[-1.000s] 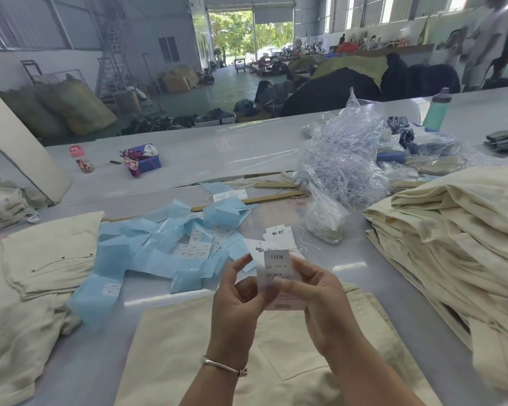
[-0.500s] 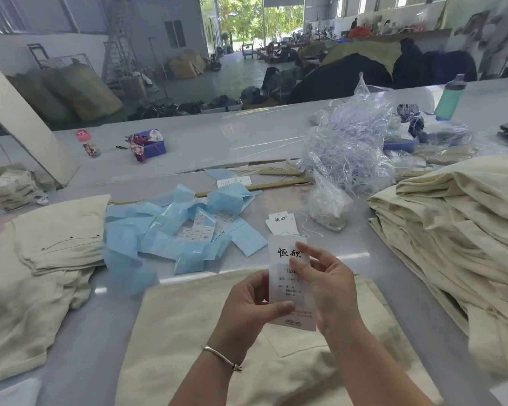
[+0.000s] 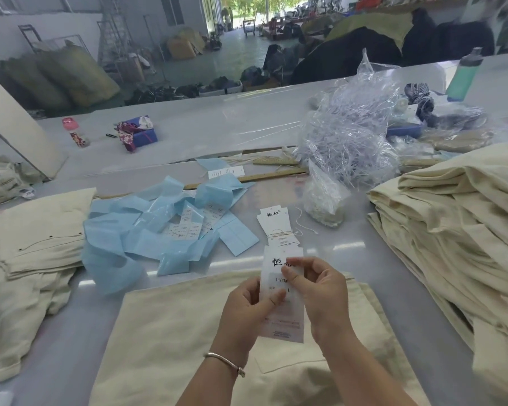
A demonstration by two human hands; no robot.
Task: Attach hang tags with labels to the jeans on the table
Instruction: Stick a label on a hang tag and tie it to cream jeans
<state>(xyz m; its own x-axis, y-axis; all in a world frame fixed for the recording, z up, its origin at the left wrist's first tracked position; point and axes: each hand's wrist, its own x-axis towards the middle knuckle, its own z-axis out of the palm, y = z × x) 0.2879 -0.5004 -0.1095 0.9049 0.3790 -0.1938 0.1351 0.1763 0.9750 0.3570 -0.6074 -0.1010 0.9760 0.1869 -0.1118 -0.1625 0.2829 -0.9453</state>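
Observation:
A white hang tag [image 3: 279,317] with black characters and a "1103#" label stands upright between both hands, above cream jeans [image 3: 170,341] spread flat on the table in front of me. My left hand [image 3: 248,309] pinches the tag's left edge with thumb on its face. My right hand [image 3: 317,291] grips the right side, its thumb and forefinger pressing on the label near the top. A small stack of spare hang tags [image 3: 277,227] with strings lies just beyond.
Blue label backing strips with small white labels [image 3: 170,230] litter the table's left middle. Folded cream jeans [image 3: 38,230] lie at the left; a tall stack [image 3: 458,230] fills the right. A clear bag of plastic strands [image 3: 349,136] and a wooden ruler [image 3: 273,174] lie behind.
The small label, held apart in front of the tag a second ago, now lies on the tag's face. Both hands sank lower and closer to me, and the right fingers slid up the tag.

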